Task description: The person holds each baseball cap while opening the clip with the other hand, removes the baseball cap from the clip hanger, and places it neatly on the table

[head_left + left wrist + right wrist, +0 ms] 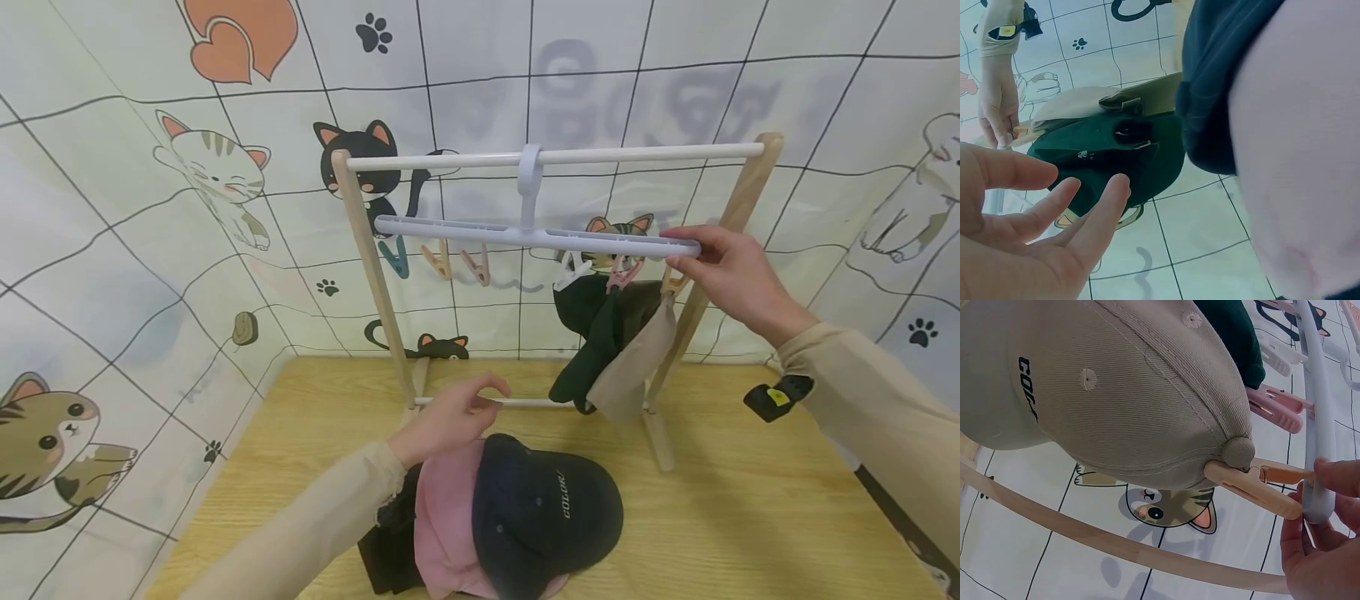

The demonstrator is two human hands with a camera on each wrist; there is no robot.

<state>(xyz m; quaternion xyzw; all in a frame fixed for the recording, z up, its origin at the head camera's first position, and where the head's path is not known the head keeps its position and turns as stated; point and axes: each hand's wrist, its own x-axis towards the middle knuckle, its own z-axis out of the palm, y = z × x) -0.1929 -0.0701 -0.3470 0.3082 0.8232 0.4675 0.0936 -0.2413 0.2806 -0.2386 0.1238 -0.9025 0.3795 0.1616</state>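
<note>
My right hand (731, 275) pinches the right end of a white clip hanger (450, 230), whose hook goes over the rack's top rod. An orange clip (1250, 487) by those fingers grips a beige cap (1135, 394) at its top button. Beside it a pink clip (1277, 407) and a white clip (573, 268) hang at dark green caps (596, 358). Loosely curved and holding nothing, my left hand (453, 412) hovers over the stacked caps, with a navy cap (555, 508) on top of a pink cap (446, 517).
A wooden rack (375, 283) with white rods stands on the wooden table (750, 500). Teal, orange and pink clips (476, 265) hang unloaded on the hanger's left half. Black fabric (393, 533) lies left of the pink cap. A cat-print cloth (480, 108) covers the walls behind.
</note>
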